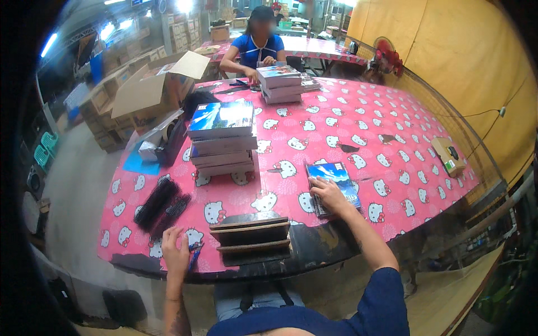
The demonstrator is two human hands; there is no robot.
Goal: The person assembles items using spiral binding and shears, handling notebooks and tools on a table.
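My right hand [330,196] lies on a small stack of books with a blue cover [336,173], its fingers spread over the top one. My left hand [176,252] is at the table's near edge, fingers apart, beside a small blue-handled tool [195,255] whose kind I cannot make out. Between my hands stands a wooden slotted holder [252,238] with upright boards and nothing visible in its slots. Black mesh-like pieces [159,207] lie just beyond my left hand. Farther off rises a tall stack of books [221,120] with the same blue cover.
A co-worker [258,47] in blue sits across the pink-covered table [392,151], behind another stack of books [280,89]. An open carton [143,101] and a tape dispenser [162,137] are at the left. A brown box [448,157] lies right; a red fan [386,56] stands beyond.
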